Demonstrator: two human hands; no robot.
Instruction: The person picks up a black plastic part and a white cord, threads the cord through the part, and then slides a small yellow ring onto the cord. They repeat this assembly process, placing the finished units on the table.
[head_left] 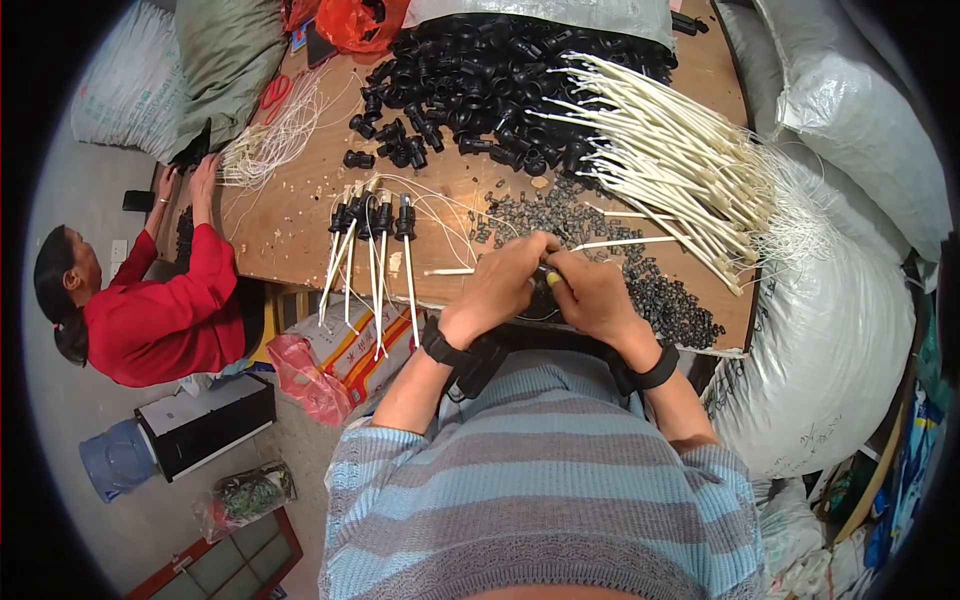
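Table (300, 215): bare brown board, scattered with crumbs of trimmed material; carries all the stock below.

Black socket pile (480, 80): large heap of moulded black plastic fittings at the far side. Judged light, rigid, not fragile; they tumble loose, so each is best taken singly by the barrel.

White wire bundle (680, 170): long cream-sheathed leads fanned out to the right of the heap, bare strands at the far ends. Judged light and springy, bending readily; best pinched near the end being worked, not mid-length.

Small black caps (640, 290): spread of tiny dark pieces along the near right edge. Judged slippery between fingertips and easily scattered.

Finished leads (375, 225): a row of black sockets with white tails, lying near the table's front edge to the left, tails overhanging it.

Left hand (500, 285) and right hand (590, 295): together at the near edge, fingertips meeting and closed on one small black piece; a white lead (450, 271) runs out leftward from the grip. The exact hold is hidden by the fingers.

Another person's hand (205, 180): at the far left corner, resting by a separate tuft of pale wires.
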